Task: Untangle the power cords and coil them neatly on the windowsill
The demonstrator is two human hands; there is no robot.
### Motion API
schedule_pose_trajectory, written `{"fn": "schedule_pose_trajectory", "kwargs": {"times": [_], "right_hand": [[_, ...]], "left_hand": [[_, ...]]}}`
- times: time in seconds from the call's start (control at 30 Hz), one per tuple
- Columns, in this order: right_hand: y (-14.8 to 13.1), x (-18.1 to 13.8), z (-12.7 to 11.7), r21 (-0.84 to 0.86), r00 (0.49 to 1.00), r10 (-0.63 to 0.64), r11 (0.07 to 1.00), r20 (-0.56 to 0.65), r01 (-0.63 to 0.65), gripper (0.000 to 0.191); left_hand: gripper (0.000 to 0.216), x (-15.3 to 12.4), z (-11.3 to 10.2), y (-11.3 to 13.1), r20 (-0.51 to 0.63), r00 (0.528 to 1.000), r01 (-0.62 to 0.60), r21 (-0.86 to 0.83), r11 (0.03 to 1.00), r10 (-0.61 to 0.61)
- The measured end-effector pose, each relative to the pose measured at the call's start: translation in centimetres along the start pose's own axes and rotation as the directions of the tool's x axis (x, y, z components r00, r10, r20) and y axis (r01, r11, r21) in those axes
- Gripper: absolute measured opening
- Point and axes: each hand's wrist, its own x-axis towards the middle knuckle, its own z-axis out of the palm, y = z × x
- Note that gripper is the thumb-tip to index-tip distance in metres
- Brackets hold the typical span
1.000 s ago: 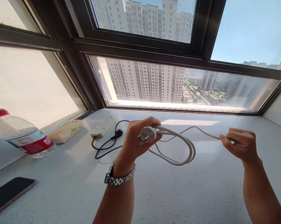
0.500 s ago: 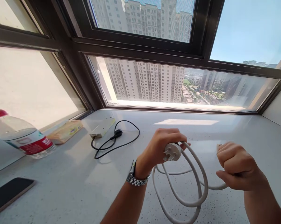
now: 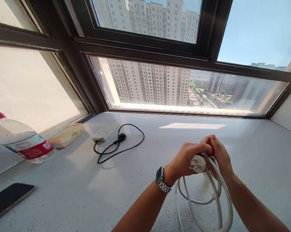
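While white cable point(image 3: 229, 206) hangs looped, black cord point(image 3: 121, 137) lies well apart.

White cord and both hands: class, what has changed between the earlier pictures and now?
The left hand, holding the white cord near its plug, has moved right; the right hand has come left to meet it. The cord's loops now hang lower. The black cord, bottle and phone stayed put.
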Motion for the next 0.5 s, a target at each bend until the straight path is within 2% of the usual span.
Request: {"fn": "schedule_pose_trajectory", "kwargs": {"times": [0.1,0.2,0.27,0.33,0.4,0.5], "right_hand": [[0.3,0.3,-0.1,0.123,0.988,0.155,0.981,-0.020,-0.151,0.041],[0.9,0.8,-0.2,0.272,0.988,0.152,0.951,0.004,-0.147,0.039],[1.2,0.9,-0.2,0.288,0.992,0.119,0.950,0.036,-0.125,0.038],[1.2,0.9,-0.4,0.215,0.994,0.088,0.972,0.061,-0.099,0.042],[0.7,0.6,-0.8,0.085,0.992,0.065,0.994,0.106,-0.074,0.051],[-0.7,0.3,-1.7,-0.117,0.972,0.082,0.992,0.220,-0.057,0.064]], "left_hand": [[0.015,0.1,0.5,-0.3,-0.041,0.996,-0.076,0.002,0.997,0.076],[0.009,0.3,0.9,-0.5,-0.148,0.982,-0.110,0.045,0.993,0.116],[0.009,0.4,0.8,-0.7,-0.185,0.979,-0.077,0.052,0.996,0.085],[0.010,0.3,0.4,-0.8,-0.176,0.984,0.041,0.015,0.999,-0.038],[0.011,0.3,-0.1,-0.9,-0.167,0.968,0.179,-0.047,0.983,-0.185],[0.013,0.3,-0.8,-0.9,-0.224,0.931,0.285,-0.048,0.957,-0.288]]}}
